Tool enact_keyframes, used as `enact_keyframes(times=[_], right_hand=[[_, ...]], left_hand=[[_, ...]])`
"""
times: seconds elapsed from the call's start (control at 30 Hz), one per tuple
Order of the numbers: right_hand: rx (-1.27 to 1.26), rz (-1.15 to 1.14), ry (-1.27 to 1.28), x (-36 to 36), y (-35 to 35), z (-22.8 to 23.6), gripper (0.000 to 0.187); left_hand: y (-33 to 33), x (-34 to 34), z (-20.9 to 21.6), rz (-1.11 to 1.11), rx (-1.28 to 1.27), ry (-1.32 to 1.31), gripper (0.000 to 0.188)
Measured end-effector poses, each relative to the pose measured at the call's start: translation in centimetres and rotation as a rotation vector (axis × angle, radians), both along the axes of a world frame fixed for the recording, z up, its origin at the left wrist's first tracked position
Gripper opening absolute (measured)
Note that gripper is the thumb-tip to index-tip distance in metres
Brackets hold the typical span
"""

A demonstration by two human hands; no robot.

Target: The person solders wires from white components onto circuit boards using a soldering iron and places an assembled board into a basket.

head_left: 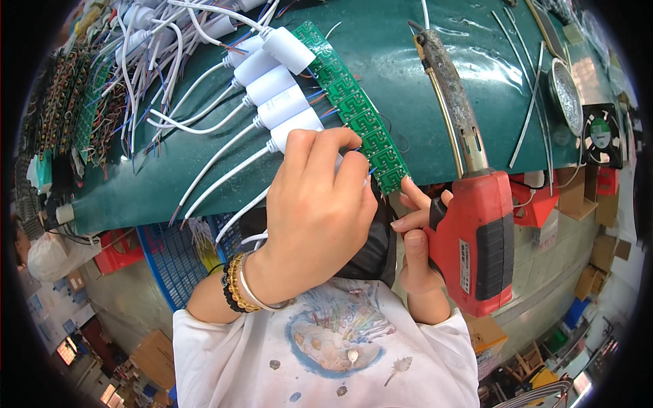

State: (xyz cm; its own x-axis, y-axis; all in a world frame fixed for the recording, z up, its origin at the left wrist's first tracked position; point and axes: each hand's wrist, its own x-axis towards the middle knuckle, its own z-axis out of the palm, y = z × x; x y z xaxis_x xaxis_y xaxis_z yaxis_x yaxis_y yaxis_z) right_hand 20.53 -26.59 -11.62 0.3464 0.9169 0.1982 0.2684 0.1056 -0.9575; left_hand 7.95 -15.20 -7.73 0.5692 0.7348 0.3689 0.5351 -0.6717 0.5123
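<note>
A long green circuit board slants across the dark green table toward me. Just left of its near end is my left hand, closed, fingertips pinched on a thin blue wire mostly hidden by the fingers. White cylindrical parts with white cables line the board's left side, short wires reaching to it. My right hand has a fingertip at the board's near right corner, its other fingers curled below. A red soldering gun with black grip covers part of that hand; its barrel lies along the table, tip pointing away.
More white cylinders with tangled cables pile up at the far left, beside dark bundles of boards and wires. At right are thin metal rods, a round metal dish and a small black fan. A blue basket stands below the table edge.
</note>
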Motion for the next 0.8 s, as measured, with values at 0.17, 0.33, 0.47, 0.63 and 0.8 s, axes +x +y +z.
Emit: enact_keyframes(times=[0.17, 0.33, 0.47, 0.63, 0.8], right_hand=[[0.05, -0.059, 0.003, -0.8, 0.5, 0.1, 0.034], [0.139, -0.323, 0.264, -0.2, -1.4, 1.2, 0.078], [0.242, -0.154, 0.353, 3.5, -4.5, 3.0, 0.081], [0.087, 0.04, 0.32, 5.5, -8.0, 4.0, 0.086], [0.003, -0.088, 0.371, 5.5, -9.0, 3.5, 0.085]], left_hand=[[-0.1, 0.4, 0.1, 0.009, -0.012, 0.028, 0.019], [-0.2, 0.6, 0.0, 0.01, -0.012, 0.005, 0.019], [-0.2, 0.6, -0.1, 0.005, -0.031, -0.018, 0.02], [-0.2, 0.6, -0.3, 0.017, -0.013, -0.031, 0.021], [-0.2, 0.7, -0.4, 0.016, -0.006, -0.042, 0.021]])
